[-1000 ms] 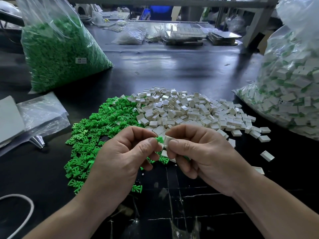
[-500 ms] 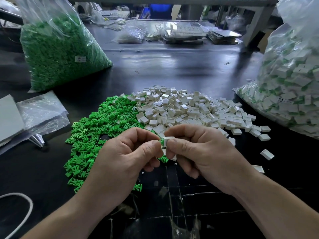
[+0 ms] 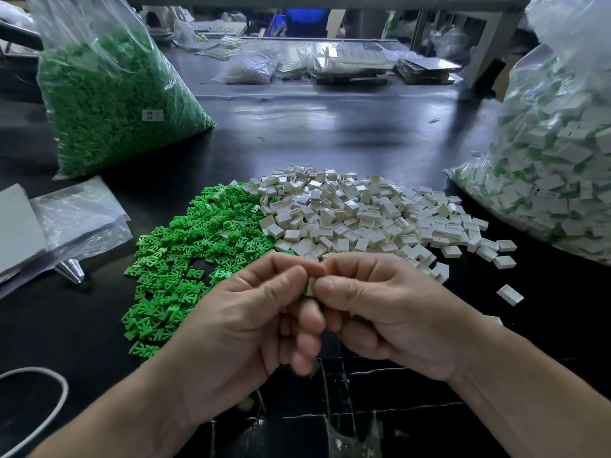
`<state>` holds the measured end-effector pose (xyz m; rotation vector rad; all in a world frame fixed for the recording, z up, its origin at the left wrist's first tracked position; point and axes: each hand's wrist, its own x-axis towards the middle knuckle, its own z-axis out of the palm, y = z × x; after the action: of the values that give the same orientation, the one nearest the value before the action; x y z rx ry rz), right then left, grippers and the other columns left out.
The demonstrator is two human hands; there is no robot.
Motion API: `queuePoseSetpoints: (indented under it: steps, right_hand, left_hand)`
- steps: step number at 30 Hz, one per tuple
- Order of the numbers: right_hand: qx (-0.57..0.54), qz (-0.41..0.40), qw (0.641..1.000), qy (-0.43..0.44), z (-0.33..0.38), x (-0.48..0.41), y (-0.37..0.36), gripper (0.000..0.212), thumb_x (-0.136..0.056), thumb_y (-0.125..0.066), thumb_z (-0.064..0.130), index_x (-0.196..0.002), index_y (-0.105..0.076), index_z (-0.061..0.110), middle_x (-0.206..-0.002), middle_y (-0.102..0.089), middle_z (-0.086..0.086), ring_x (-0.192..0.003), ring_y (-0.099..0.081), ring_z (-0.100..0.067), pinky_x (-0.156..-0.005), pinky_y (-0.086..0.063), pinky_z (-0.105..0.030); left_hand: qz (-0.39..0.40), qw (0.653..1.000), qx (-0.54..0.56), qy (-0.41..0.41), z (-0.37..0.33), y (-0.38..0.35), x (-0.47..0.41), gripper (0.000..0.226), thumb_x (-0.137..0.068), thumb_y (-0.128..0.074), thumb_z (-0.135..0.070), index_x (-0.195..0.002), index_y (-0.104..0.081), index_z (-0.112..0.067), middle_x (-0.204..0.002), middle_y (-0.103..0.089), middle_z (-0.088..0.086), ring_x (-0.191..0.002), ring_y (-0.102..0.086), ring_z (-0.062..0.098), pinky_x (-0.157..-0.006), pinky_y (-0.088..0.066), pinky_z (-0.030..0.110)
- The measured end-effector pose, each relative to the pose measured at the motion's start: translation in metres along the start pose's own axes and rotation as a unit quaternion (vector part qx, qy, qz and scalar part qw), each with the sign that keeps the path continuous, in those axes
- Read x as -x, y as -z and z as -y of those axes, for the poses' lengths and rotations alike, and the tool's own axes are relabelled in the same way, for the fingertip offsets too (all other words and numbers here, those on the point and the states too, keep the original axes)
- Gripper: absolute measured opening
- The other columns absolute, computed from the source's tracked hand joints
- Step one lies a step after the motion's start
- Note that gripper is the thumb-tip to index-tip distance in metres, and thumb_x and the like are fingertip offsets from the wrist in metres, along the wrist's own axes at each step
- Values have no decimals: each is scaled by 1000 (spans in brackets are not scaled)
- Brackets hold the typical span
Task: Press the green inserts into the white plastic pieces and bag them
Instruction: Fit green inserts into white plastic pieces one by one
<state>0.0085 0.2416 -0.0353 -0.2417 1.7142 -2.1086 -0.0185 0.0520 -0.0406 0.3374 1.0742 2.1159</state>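
My left hand [image 3: 244,328] and my right hand [image 3: 393,312] meet at the thumbs above the dark table, pinching one small white plastic piece [image 3: 310,286] between them; only a sliver of it shows, and no green insert is visible there. Behind the hands lies a heap of loose green inserts [image 3: 185,246] on the left and a heap of white plastic pieces [image 3: 360,219] on the right. A big clear bag of assembled white-and-green pieces [image 3: 555,173] stands at the right edge.
A large clear bag of green inserts [image 3: 109,100] stands at the back left. Flat empty plastic bags [image 3: 66,223] lie at the left, a white cord [image 3: 39,408] curls at the lower left. Trays and bags clutter the far table edge [image 3: 347,64].
The thumbs have closed together over the piece, and the green insert seen between them a second ago is now hidden. The hands stay in the same place.
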Motion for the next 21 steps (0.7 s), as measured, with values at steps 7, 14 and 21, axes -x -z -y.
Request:
queuePoseSetpoints:
  steps: [7, 14, 21]
  right_hand:
    - [5, -16, 1000, 12, -2, -1, -3, 24, -94, -62, 24, -101, -63, 1, -84, -54, -21, -48, -39, -18, -36, -32, -18]
    - [-19, -17, 1000, 14, -4, -2, -7, 22, -92, -62, 24, -99, -64, 4, -78, -54, -18, -45, -41, -12, -35, -31, -18]
    - [-16, -20, 1000, 12, -5, -2, -7, 27, -93, -61, 25, -100, -63, -1, -77, -56, -14, -45, -42, -12, -36, -32, -17]
  left_hand:
    - [2, 999, 28, -17, 5, 1, -1, 23, -83, -76, -24, -102, -70, -11, -67, -66, 13, -52, -64, 20, -47, -54, 28]
    - [-12, 999, 15, -35, 5, 2, -2, 30, -72, -84, -22, -96, -72, -10, -64, -67, 13, -48, -65, 20, -43, -53, 27]
    - [-36, 998, -7, -54, 5, -1, -1, 28, -73, -84, -23, -95, -71, -10, -62, -66, 13, -46, -63, 19, -42, -52, 27]
